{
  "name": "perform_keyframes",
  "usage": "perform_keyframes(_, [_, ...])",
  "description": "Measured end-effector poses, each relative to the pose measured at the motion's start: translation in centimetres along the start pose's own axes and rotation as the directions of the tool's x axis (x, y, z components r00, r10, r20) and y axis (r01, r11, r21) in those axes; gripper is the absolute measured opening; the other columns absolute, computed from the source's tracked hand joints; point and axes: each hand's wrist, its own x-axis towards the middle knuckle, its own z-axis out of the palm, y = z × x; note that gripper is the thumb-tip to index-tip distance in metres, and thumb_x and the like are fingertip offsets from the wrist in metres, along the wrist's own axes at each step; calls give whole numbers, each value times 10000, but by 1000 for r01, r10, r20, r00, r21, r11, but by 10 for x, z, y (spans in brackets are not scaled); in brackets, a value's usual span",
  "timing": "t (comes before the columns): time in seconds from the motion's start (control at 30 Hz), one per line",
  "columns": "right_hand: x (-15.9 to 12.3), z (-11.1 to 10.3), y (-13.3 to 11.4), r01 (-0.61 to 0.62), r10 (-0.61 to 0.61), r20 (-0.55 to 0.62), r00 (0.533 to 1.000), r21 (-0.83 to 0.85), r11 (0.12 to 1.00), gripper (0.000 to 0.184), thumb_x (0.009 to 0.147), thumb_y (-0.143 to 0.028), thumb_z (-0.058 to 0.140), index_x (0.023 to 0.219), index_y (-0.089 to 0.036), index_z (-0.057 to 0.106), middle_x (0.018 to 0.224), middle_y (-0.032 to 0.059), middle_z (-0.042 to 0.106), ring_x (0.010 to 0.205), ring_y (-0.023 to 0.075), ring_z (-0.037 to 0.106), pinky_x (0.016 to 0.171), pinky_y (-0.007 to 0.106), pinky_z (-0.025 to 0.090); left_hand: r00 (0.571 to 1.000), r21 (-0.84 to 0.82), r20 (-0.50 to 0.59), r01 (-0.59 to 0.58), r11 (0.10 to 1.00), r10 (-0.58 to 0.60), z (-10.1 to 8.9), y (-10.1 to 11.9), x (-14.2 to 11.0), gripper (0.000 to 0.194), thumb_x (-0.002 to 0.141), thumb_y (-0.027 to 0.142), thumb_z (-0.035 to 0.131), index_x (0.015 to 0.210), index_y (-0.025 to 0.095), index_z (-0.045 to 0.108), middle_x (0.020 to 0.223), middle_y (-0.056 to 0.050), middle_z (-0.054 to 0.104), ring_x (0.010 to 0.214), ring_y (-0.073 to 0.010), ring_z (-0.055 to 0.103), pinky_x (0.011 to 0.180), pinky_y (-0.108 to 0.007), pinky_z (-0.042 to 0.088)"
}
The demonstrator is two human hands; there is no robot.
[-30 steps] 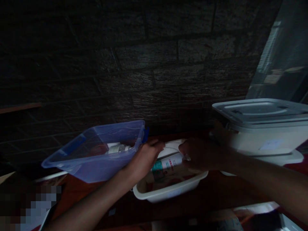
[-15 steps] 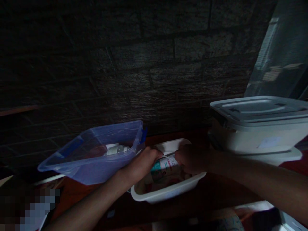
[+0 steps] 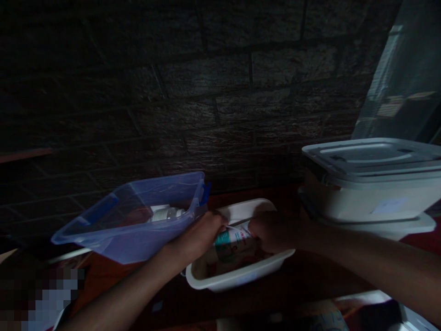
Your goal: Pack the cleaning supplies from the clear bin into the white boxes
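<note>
A printed plastic packet [image 3: 231,243], white and teal with red lettering, is inside an open white tub [image 3: 241,278]. My left hand [image 3: 206,232] is closed on the packet's upper left edge, fingers pinched together. At the upper right edge, my right hand [image 3: 272,232] grips the same packet in a closed fist, mostly in shadow. A thin white strip of the edge runs between the two hands. Dim light hides the packet's lower part and the bottom of the tub.
Left of the tub, a clear bluish plastic box [image 3: 138,243] holds a white-labelled bottle [image 3: 167,214]. Lidded pale storage boxes [image 3: 372,197] are stacked at the right. A dark brick wall [image 3: 220,92] rises behind the reddish-brown table [image 3: 193,303].
Both hands have shifted slightly left, the left one a little more, so the gap between them is slightly wider. They keep hold of the packet; the tub and boxes stay put.
</note>
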Motion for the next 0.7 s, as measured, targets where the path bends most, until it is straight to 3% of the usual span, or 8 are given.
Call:
perform_keyframes(0.13, [-5,-7,2,7,-7,-40,999,10,1000,211,831,-214,659,1010,-123,724,1027,140,723,944,272,684,687,283,430,996,43,-78,-50,998,53,-16,13,-3,299,997,187,490,883,210,765,878,-35,747,799,-183,668,748,-294,452])
perform_keyframes(0.27, [-14,-27,13,36,-35,-17,999,48,998,222,859,-324,668,1008,-163,704,1016,93,707,869,218,658,625,250,397,983,53,-162,-73,996,81,-26,26,-6,253,1003,205,546,1002,240,797,1028,-40,768,925,-190,696,800,-287,467])
perform_keyframes(0.37, [-18,-37,16,43,-45,39,998,52,998,265,846,-359,670,1044,-183,685,1015,76,696,796,198,635,572,246,358,996,30,-90,0,1000,3,-22,30,-8,244,963,177,569,908,220,803,875,-23,764,793,-168,692,702,-272,447])
perform_keyframes(0.5, [-18,-42,11,4,-3,106,994,-6,1000,315,871,-341,634,1133,-170,670,1137,126,669,834,218,632,586,264,365,989,-122,32,148,981,-145,-8,27,-10,206,921,222,593,803,174,755,681,-5,697,653,-152,641,558,-246,382])
perform_keyframes(0.6, [-13,-42,7,-11,9,154,988,11,1000,328,909,-329,591,1183,-164,662,1067,116,681,806,212,633,580,263,378,970,-263,118,235,936,-210,0,19,-12,188,908,250,587,901,158,751,681,-8,693,616,-150,627,528,-240,387])
perform_keyframes(0.7, [-7,-39,6,14,-20,214,977,29,999,314,912,-329,597,1169,-163,671,995,95,694,775,206,632,569,260,378,978,-208,94,204,957,-188,4,7,-12,162,870,226,618,951,177,750,790,-22,734,692,-162,657,578,-248,427])
